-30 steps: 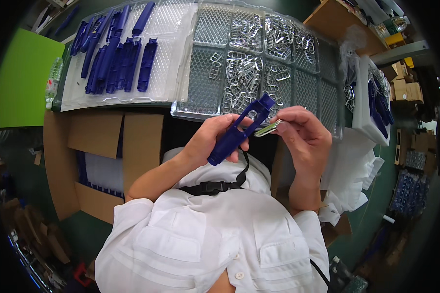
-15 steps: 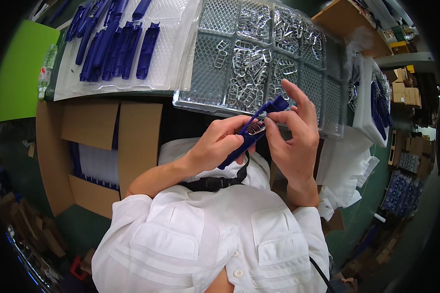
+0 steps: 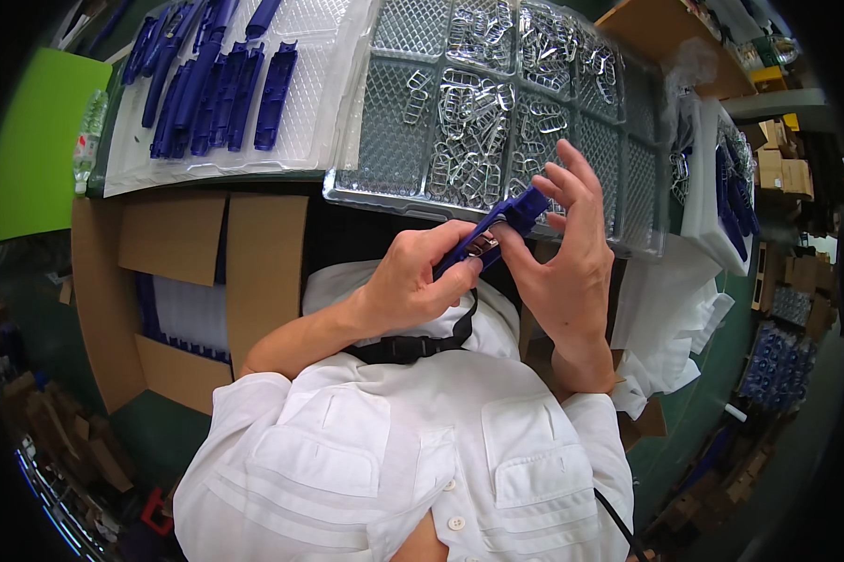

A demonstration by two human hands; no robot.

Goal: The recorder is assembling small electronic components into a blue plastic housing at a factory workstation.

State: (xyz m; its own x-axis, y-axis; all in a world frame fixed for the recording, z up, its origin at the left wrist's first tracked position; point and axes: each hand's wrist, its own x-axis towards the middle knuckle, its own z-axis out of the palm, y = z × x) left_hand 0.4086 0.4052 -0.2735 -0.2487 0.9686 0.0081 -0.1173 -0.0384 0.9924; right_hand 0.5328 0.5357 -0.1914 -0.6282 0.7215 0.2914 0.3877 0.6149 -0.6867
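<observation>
Right up close, a white shirt with flap pockets fills the bottom, a black strap with a buckle across the waist. Now the hands! The left hand is clamped on the near end of a dark blue casing, thumb on one side, index finger along the other. And there's that casing, slanting up to the right, in front of the person and just short of the table's trays. A silver metal piece sits at its opening, beside the left thumb. Over to the right hand: half open, fingers raised and fanned, thumb tip down on the casing by that opening; whether a fingertip also touches the far end, I can't tell.

Lower left, an open cardboard box, blue parts inside. Beyond the hands comes a clear compartment tray, several sections heaped with silver clips. To its left, a white tray carries a cluster of blue casings. At that tray's left edge stands a clear bottle, red and white on its label, the print too small to read, next to a bright green panel.
</observation>
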